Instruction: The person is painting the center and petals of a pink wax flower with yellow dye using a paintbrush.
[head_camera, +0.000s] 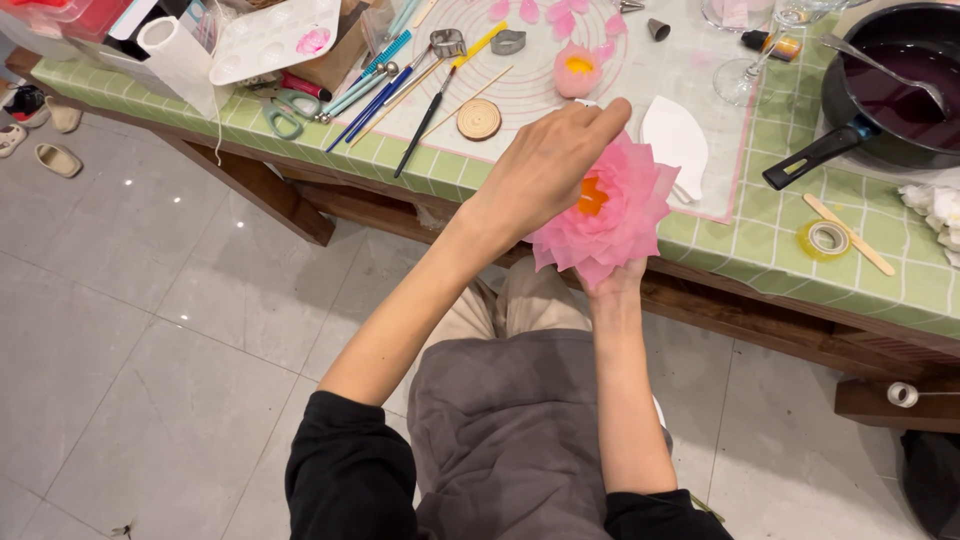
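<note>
I held the pink paper flower (607, 215) up from beneath with my right hand (617, 277), its fingers hidden under the petals but closed about the base, just in front of the green-tiled table (760, 245). My left hand (545, 165) lay over the flower's upper petals, fingers bent and touching them near the orange centre (592, 197), gripping nothing that I could see.

Bright, even indoor light is filling the scene, and small ceiling lamps are glinting as white dots on the glossy floor tiles (130, 330). Soft shadow is lying beneath the counter (770, 250). The dark liquid in the pan (900, 95) is catching glare. Focus is holding sharp throughout, with mild wide-angle bending at the edges.
</note>
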